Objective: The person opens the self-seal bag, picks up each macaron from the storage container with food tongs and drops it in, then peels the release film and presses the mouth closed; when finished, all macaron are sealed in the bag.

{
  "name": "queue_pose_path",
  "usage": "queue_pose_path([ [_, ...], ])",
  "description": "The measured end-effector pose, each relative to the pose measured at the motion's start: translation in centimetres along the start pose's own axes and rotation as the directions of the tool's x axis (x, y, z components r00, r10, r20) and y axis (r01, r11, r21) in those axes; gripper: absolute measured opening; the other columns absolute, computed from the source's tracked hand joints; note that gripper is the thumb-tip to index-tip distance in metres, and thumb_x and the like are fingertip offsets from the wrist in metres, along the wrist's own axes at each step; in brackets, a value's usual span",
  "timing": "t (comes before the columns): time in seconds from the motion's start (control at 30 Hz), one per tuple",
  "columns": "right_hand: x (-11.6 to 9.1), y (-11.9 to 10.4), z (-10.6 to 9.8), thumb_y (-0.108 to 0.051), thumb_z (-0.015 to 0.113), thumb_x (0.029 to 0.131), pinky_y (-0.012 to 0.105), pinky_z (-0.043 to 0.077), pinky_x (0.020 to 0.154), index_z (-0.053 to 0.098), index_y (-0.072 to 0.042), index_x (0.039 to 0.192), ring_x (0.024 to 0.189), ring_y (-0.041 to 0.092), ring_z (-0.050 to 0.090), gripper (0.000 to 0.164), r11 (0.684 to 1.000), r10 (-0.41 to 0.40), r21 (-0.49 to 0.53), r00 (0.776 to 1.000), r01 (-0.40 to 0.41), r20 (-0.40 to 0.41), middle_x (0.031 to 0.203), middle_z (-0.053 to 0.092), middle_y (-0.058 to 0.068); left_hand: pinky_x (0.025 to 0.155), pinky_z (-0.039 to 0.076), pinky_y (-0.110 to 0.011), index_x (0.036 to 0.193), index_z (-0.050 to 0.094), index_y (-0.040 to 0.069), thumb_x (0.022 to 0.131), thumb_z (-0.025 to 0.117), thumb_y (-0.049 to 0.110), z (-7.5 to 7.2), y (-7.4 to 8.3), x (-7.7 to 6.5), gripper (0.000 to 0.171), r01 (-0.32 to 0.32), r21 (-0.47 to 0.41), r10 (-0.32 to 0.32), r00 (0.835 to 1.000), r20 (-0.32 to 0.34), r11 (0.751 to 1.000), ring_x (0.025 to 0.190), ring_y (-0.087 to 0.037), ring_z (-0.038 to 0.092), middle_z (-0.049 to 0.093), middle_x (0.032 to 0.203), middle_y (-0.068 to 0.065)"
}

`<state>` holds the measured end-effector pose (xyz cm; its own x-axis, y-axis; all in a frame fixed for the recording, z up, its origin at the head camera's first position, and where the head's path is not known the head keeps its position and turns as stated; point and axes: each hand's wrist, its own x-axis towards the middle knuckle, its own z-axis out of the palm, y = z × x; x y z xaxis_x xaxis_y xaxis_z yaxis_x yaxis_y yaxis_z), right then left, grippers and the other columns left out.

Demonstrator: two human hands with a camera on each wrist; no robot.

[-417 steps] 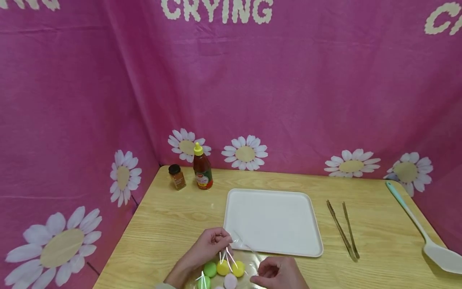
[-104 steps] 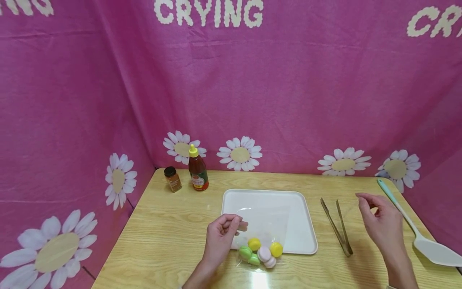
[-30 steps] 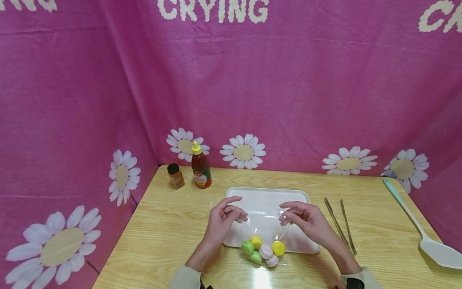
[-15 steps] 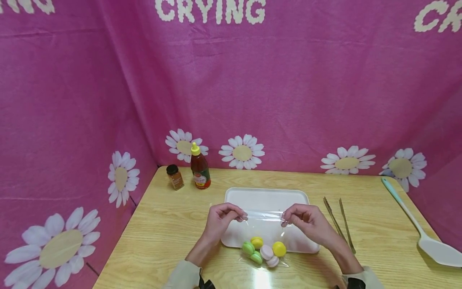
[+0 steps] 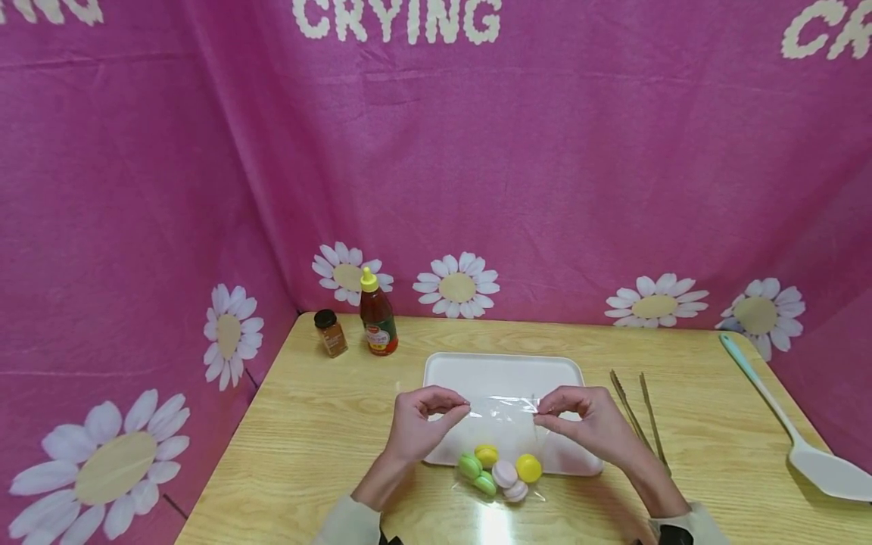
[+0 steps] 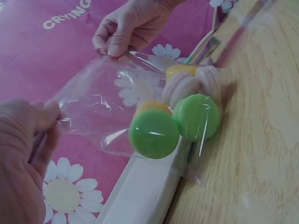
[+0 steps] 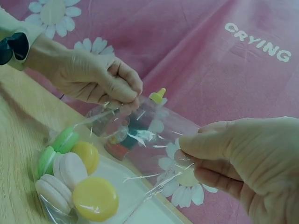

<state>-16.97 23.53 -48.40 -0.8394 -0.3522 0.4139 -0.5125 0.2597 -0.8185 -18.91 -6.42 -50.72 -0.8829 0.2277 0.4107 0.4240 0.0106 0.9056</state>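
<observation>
A clear plastic bag (image 7: 154,140) is stretched between the two hands by its top corners. My left hand (image 5: 421,422) pinches the left corner between thumb and fingers; my right hand (image 5: 587,421) pinches the right one. Inside, at the bottom of the bag, lie several macarons: green macarons (image 6: 154,134), yellow macarons (image 7: 96,199) and pale pink macarons (image 5: 504,474). The bag's lower end is by the front edge of a white tray (image 5: 504,371), partly over it. Through the clear film the tray shows behind the bag.
At the back left of the wooden table (image 5: 327,409) stand a black-lidded spice jar (image 5: 331,335) and a red sauce bottle (image 5: 378,322) with a yellow cap. Metal tongs (image 5: 650,416) lie right of the tray. A spatula (image 5: 817,465) with a mint handle lies along the right edge.
Earlier, the right hand was away to the right near the spatula; it came back to the bag. Over the last second both hands draw the bag's top edge taut.
</observation>
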Motion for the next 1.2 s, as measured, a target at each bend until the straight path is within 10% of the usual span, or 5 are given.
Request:
queue_pose_path([
  [0.3,0.2,0.3,0.1,0.009,0.080,0.084,0.023,0.060,0.073,0.074,-0.003,0.092,0.083,0.008,0.073,0.016,0.997,-0.074,0.010,0.997,0.074,-0.024,0.086,0.076,0.011,0.073,0.061,-0.026,0.109,0.077,0.006,0.091,0.078,0.002,0.4,0.2,-0.1,0.019,0.017,0.037,-0.015,0.998,-0.061,0.999,0.079,-0.025,0.077,0.079,0.088,-0.007],
  [0.53,0.3,0.0,-0.3,0.016,0.075,0.086,0.027,0.061,0.077,0.056,0.005,0.124,0.080,0.019,0.077,0.044,0.993,-0.056,0.110,0.998,0.052,0.027,0.089,0.076,0.017,0.070,0.061,-0.026,0.101,0.078,-0.003,0.091,0.080,0.006,0.7,0.5,-0.3,0.014,0.104,0.043,-0.099,0.988,-0.115,0.994,0.075,-0.021,0.077,0.079,0.085,-0.006],
  [0.83,1.7,-1.9,-0.5,-0.008,0.094,0.075,0.028,0.053,0.083,0.067,-0.013,0.126,0.100,0.011,0.067,0.058,0.947,-0.142,-0.293,0.990,0.133,-0.009,0.111,0.073,-0.003,0.073,0.059,-0.025,0.099,0.078,0.004,0.091,0.081,0.008,0.6,0.5,-0.4,0.009,0.120,0.016,-0.118,0.990,-0.073,0.993,0.079,-0.018,0.076,0.078,0.087,-0.009],
  [1.2,5.3,-5.0,3.3,-0.024,0.087,0.087,0.040,0.056,0.089,0.077,-0.011,0.112,0.102,0.017,0.069,0.031,0.866,-0.115,-0.451,0.963,0.217,0.243,0.106,0.075,-0.003,0.064,0.056,-0.021,0.094,0.081,0.001,0.091,0.081,0.008,0.5,0.9,-0.3,0.008,0.109,0.074,-0.104,0.992,-0.069,0.991,0.070,-0.019,0.072,0.077,0.080,-0.006],
])
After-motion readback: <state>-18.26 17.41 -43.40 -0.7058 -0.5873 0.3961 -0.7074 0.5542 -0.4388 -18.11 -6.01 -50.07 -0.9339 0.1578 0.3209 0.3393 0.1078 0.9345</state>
